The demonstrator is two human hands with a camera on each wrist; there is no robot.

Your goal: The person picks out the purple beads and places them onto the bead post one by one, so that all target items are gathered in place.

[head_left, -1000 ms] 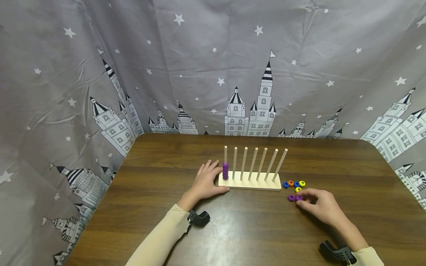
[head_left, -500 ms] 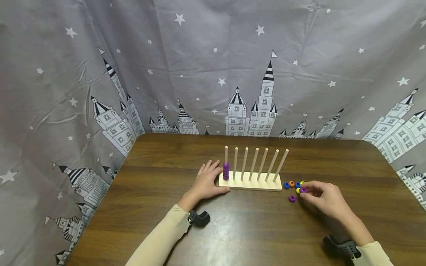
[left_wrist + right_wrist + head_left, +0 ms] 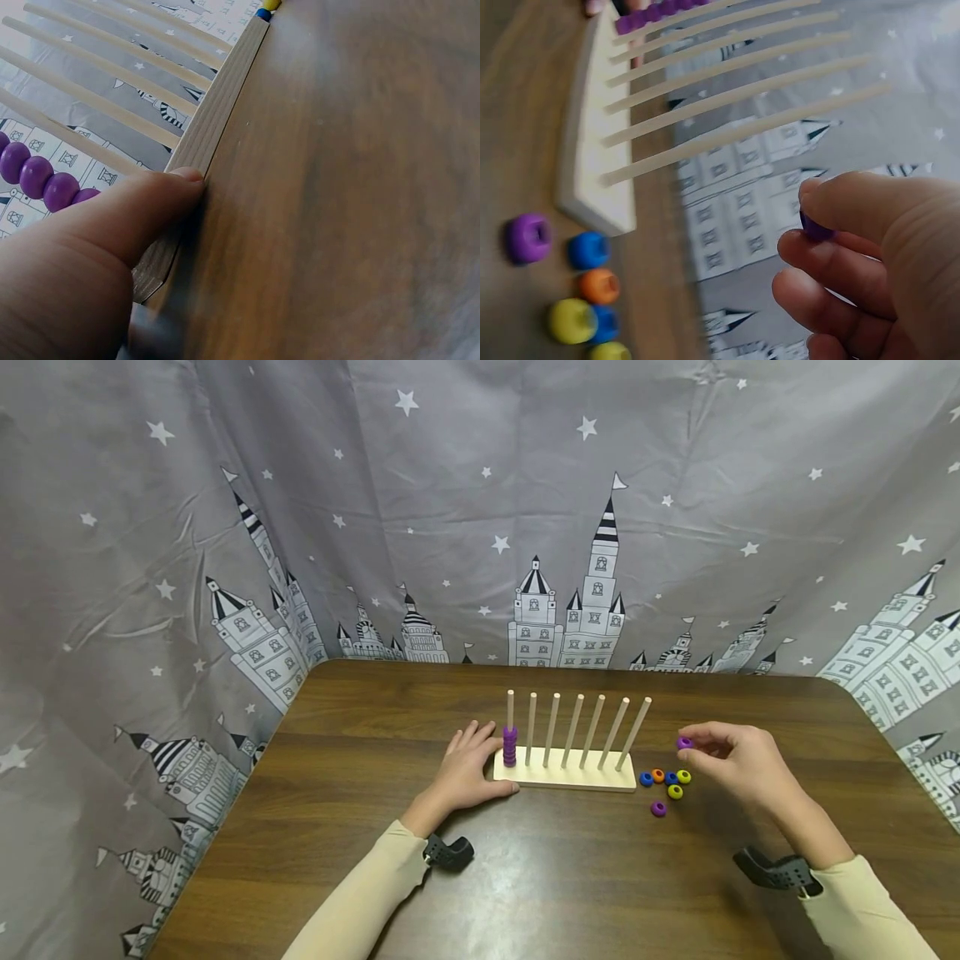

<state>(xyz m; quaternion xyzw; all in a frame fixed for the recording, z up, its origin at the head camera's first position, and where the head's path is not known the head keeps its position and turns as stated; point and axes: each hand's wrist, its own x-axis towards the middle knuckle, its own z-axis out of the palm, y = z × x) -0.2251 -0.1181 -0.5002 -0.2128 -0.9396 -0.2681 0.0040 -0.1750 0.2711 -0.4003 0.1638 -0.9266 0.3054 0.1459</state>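
A wooden peg stand (image 3: 570, 777) carries a row of several upright pegs. Purple beads (image 3: 509, 748) are stacked on its leftmost peg; the other pegs are bare. My left hand (image 3: 467, 770) grips the stand's left end, thumb along the front edge and fingers reaching behind. In the left wrist view the thumb (image 3: 161, 202) presses the base's edge. Raised above the table, right of the stand, my right hand (image 3: 742, 764) pinches a purple bead (image 3: 685, 743) between thumb and fingers. The right wrist view shows that bead (image 3: 816, 228) mostly covered by the fingers.
Beside the stand's right end lie loose beads: blue ones (image 3: 647, 779), an orange one (image 3: 658, 775), yellow ones (image 3: 676, 792) and a purple one (image 3: 658, 809). A grey castle-print curtain (image 3: 450, 527) hangs behind the brown table (image 3: 390, 693).
My right hand has picked up one of the two loose purple beads and lifted it up and away, past the yellow beads. The left hand stays on the stand.
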